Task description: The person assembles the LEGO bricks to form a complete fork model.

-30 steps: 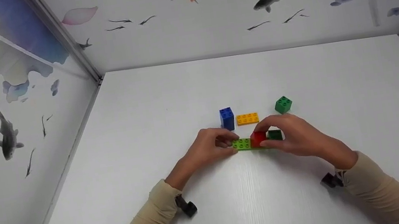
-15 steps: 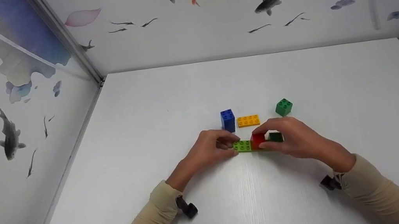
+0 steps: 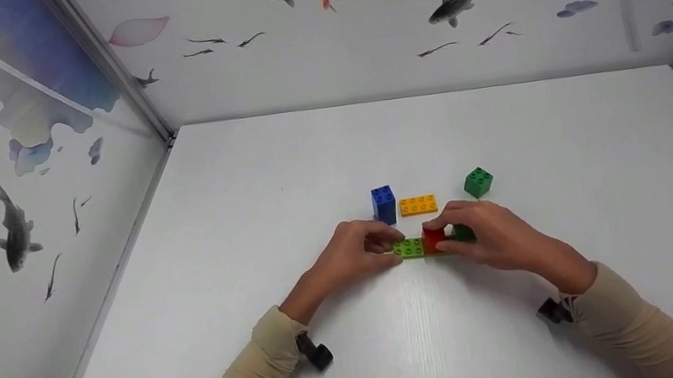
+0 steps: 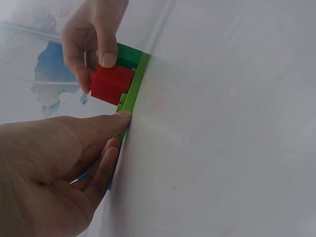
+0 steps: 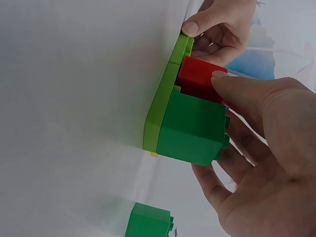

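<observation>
My left hand (image 3: 362, 248) pinches the left end of a light green studded strip (image 3: 409, 248) between thumb and fingers. In the right wrist view a seam crosses the side of this strip. My right hand (image 3: 496, 232) pinches a red brick (image 3: 433, 240) with its thumb and fingertips, at the strip's middle. In the left wrist view the red brick (image 4: 112, 84) sits right at the strip's studs. A green brick (image 5: 192, 128) stands on the strip's right end, beside the red one and under my right hand, which partly hides it in the head view.
Behind the hands stand a tall blue block (image 3: 384, 205), a flat yellow brick (image 3: 418, 205) and a separate green brick (image 3: 478, 182). They rest on a white table (image 3: 278, 157), with printed white walls at the back and left.
My right hand has shifted slightly left over the red brick and now covers more of the green brick. The left hand keeps its hold. The head view has tilted a little.
</observation>
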Motion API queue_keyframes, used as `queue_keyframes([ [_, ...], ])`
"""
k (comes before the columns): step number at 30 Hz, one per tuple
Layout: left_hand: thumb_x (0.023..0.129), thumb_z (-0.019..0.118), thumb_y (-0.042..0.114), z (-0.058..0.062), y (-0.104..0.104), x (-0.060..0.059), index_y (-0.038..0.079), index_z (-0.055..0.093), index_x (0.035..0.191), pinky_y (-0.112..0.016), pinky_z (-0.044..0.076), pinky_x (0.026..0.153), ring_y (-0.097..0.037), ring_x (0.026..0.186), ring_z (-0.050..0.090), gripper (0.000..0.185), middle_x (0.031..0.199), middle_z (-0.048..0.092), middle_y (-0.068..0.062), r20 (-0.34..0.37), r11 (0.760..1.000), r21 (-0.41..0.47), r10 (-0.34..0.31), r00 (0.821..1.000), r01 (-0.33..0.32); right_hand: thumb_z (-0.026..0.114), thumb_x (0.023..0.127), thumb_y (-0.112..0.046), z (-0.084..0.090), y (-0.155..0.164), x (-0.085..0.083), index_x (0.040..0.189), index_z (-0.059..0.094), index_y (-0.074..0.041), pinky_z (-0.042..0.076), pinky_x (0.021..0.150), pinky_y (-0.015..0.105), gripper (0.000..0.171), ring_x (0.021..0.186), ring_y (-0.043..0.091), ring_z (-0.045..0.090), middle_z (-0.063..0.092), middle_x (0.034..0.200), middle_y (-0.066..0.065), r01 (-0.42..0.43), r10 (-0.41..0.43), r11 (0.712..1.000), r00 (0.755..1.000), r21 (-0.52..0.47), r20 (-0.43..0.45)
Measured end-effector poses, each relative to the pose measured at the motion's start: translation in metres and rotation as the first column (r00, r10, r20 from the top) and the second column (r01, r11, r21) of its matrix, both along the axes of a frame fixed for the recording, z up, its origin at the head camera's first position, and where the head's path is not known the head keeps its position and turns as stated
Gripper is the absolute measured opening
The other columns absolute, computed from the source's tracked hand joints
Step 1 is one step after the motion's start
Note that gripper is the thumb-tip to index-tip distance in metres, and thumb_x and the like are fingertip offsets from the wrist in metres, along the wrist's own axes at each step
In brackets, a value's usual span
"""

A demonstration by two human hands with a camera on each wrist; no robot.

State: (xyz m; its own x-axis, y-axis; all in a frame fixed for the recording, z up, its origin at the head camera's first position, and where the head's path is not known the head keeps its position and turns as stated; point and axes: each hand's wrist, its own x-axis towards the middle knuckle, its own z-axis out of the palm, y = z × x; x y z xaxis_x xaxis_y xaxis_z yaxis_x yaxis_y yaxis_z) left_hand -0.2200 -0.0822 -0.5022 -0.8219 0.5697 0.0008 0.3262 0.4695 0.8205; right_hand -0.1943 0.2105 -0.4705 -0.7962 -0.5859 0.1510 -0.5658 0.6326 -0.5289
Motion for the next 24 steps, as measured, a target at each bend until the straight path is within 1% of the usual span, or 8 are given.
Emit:
queue_keyframes([
  [4, 0.092, 0.087, 0.012, 0.0006, 0.0003, 0.0004, 0.016, 0.082, 0.122, -0.022, 0.062, 0.09, -0.006, 0.096, 0.071, 0.03, 0.116, 0.08, 0.003, -0.006, 1.0, 0.0, -0.002, 1.0, 0.002, 0.086, 0.094, -0.019, -0.0005, 0.0003, -0.0003, 0.134, 0.078, -0.018, 0.066, 0.09, 0.041, 0.04, 0.103, 0.016, 0.071, 0.078, 0.116, -0.005, 0.005, -0.005, 1.0, 1.0, -0.005, -0.002],
  [10, 0.092, 0.087, 0.013, 0.0011, 0.0008, -0.0004, 0.015, 0.082, 0.122, -0.021, 0.062, 0.089, -0.007, 0.095, 0.071, 0.031, 0.115, 0.08, 0.002, -0.022, 1.0, -0.009, -0.006, 1.0, 0.006, 0.086, 0.095, -0.019, -0.0019, 0.0011, -0.0011, 0.136, 0.077, -0.019, 0.066, 0.09, 0.038, 0.042, 0.107, 0.017, 0.072, 0.078, 0.12, -0.004, 0.007, -0.007, 1.0, 1.0, 0.003, 0.0],
  [17, 0.092, 0.087, 0.014, -0.0006, 0.0003, -0.0016, 0.016, 0.082, 0.122, -0.021, 0.062, 0.09, -0.006, 0.095, 0.071, 0.031, 0.115, 0.079, 0.004, -0.012, 1.0, -0.006, -0.007, 1.0, 0.007, 0.087, 0.094, -0.02, -0.0005, -0.0014, 0.0018, 0.135, 0.078, -0.021, 0.066, 0.093, 0.041, 0.042, 0.109, 0.019, 0.074, 0.079, 0.121, -0.003, 0.038, -0.038, 0.999, 0.999, 0.023, -0.008],
  [24, 0.092, 0.087, 0.013, -0.0013, 0.0001, -0.0015, 0.017, 0.082, 0.122, -0.022, 0.062, 0.09, -0.007, 0.095, 0.071, 0.031, 0.114, 0.079, 0.004, -0.006, 1.0, -0.002, -0.007, 1.0, 0.007, 0.085, 0.096, -0.021, 0.0003, -0.0025, 0.0042, 0.135, 0.077, -0.019, 0.066, 0.095, 0.042, 0.04, 0.111, 0.021, 0.075, 0.078, 0.124, -0.001, 0.031, -0.029, 0.998, 0.999, 0.049, -0.041],
])
